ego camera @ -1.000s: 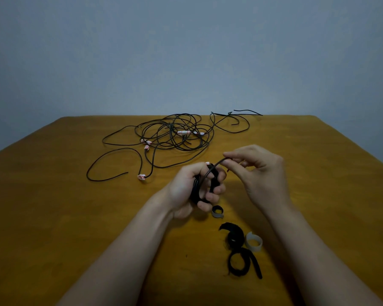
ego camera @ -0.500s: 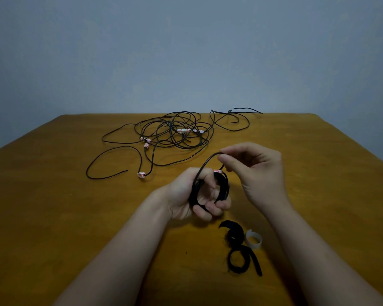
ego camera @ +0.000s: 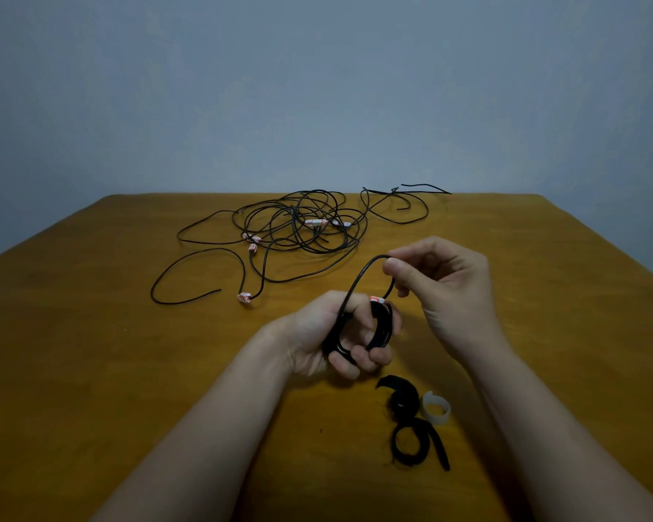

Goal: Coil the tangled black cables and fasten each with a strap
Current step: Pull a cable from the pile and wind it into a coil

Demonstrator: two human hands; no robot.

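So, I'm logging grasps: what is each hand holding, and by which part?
The left hand grips the cable coil by its bundled loops; the right hand pinches the top of the loose loop rising from it.

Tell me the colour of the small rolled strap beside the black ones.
The rolled strap is whitish, almost translucent; the head view shows it.

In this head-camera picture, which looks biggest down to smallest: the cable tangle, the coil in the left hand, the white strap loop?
1. cable tangle
2. coil in the left hand
3. white strap loop
The tangle lies farthest away yet spans widest, so the order seems safe.
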